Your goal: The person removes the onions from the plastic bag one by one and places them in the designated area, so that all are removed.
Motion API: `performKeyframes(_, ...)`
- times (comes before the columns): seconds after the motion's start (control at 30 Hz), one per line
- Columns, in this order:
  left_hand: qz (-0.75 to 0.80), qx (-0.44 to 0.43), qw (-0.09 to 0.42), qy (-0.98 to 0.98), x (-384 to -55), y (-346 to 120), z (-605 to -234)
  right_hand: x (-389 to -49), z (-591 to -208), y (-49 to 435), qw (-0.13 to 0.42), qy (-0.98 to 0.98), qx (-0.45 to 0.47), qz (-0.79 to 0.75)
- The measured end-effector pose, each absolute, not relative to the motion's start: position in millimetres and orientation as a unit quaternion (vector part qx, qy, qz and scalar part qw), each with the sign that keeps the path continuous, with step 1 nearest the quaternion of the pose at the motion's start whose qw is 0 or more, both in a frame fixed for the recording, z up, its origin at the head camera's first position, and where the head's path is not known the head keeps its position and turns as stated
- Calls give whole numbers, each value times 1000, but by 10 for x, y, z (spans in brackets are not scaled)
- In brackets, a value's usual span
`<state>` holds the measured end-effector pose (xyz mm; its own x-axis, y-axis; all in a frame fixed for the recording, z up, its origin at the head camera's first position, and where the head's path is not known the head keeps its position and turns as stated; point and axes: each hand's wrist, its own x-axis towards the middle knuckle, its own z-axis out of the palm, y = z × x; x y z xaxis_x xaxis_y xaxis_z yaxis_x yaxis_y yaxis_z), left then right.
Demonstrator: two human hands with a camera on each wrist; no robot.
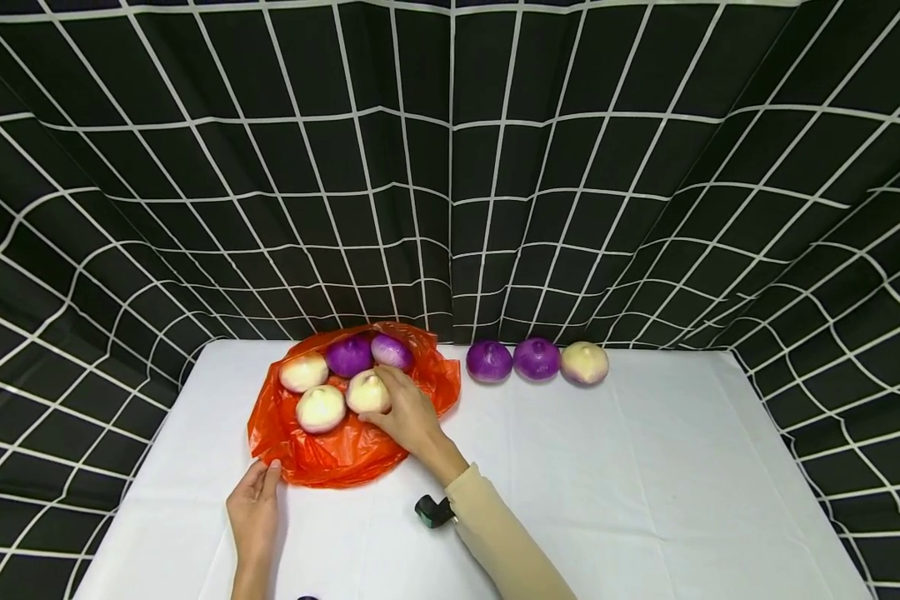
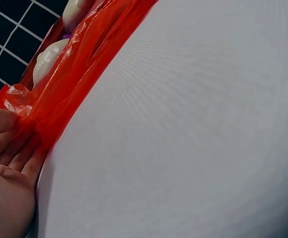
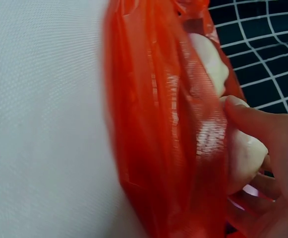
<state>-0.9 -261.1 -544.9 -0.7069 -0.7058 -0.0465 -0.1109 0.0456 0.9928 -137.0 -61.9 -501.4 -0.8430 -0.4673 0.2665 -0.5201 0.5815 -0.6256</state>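
- right hand (image 1: 412,421) fingers curled round white onion (image 1: 367,392) on orange bag (image 1: 345,454)
- left hand (image 1: 255,508) fingers straight, together, pressing bag edge (on white bench (image 1: 645,483))

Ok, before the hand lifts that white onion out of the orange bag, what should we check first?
1. Right hand curled round the white onion on the crinkly orange plastic bag: ok.
2. Left hand touching the bag's near edge on the white table: ok.
3. Free spot beside the row of two purple onions and one white onion: ok.
4. Grip firm enough for lifting: cannot tell.
5. Bag stuck to the onion: cannot tell.
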Motion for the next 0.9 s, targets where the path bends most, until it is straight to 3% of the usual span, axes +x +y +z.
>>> performKeyframes(0.4, -619, 298, 238, -686, -5, -2609, -5440, -1337, -4780, -312, 46, -871, 284, 398)
performKeyframes(0.9, -630, 305, 243, -672, -5, -2609, -5440, -1428, -4593, 471, 145, -868, 257, 399)
